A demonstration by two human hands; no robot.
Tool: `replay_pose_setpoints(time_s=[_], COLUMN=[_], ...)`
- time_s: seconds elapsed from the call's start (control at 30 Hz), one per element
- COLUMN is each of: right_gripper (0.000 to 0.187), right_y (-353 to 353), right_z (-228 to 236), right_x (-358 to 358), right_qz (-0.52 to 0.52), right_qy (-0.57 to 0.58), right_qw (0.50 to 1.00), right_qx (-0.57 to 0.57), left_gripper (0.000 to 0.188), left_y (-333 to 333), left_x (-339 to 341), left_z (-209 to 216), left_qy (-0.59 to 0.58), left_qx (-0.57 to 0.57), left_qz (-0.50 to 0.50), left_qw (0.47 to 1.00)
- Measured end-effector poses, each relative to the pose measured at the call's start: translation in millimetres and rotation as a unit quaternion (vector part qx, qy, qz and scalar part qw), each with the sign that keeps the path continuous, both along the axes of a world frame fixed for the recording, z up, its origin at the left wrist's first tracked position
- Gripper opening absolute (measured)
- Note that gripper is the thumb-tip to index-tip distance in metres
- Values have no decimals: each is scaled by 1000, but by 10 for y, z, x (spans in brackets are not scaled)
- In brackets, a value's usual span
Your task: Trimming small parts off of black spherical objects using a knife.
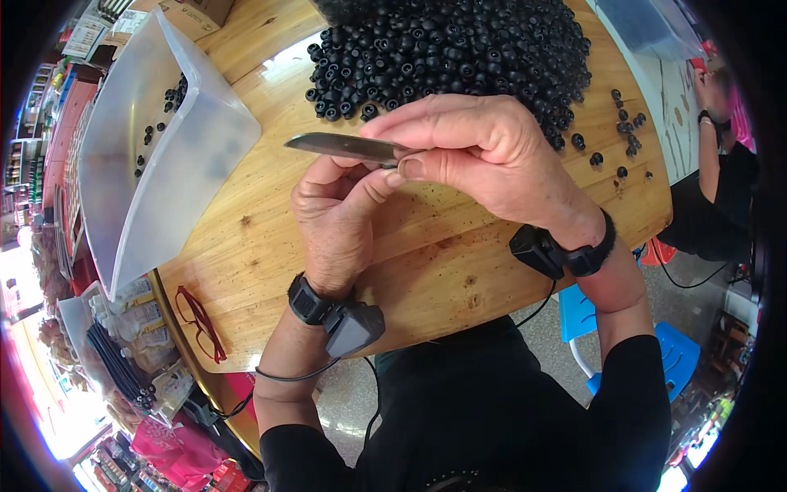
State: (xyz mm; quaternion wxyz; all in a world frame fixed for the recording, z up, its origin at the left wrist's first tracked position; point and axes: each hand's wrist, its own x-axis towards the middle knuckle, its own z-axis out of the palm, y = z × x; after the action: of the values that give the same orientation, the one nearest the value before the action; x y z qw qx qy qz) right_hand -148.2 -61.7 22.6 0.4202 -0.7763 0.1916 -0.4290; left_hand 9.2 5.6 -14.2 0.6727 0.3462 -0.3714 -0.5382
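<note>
Hands (410, 180), 2, pinching 1 knife (340, 147), 1 bead pile (451, 49)

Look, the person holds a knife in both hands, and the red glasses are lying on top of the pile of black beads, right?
Not quite. The red glasses lie on the bare wooden table near its front left edge, far from the pile of black beads. The head view shows it. The rest holds: the left hand and right hand meet at the knife.
</note>
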Motion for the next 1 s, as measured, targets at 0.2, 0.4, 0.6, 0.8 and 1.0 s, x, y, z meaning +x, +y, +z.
replay_pose_setpoints(time_s=[0.2,0.4,0.6,0.8,1.0], right_gripper=[19,16,17,15,15], right_y=[67,41,-6,58,45], right_z=[60,60,49,48,63], right_x=[25,-2,-25,43,10], right_qz=[-61,-35,2,-61,-42], right_qy=[0,-36,-8,-4,-22], right_qw=[998,990,999,998,986], right_qx=[36,129,36,-28,157], left_gripper=[26,28,29,28,27], left_y=[50,32,17,19,-2], left_x=[25,5,11,36,25], left_z=[50,16,-14,-13,-9], left_qy=[-24,7,11,11,28], left_qx=[5,-8,-26,-17,-22], left_qz=[-35,-34,-19,-33,-66], left_qw=[999,999,999,999,997])
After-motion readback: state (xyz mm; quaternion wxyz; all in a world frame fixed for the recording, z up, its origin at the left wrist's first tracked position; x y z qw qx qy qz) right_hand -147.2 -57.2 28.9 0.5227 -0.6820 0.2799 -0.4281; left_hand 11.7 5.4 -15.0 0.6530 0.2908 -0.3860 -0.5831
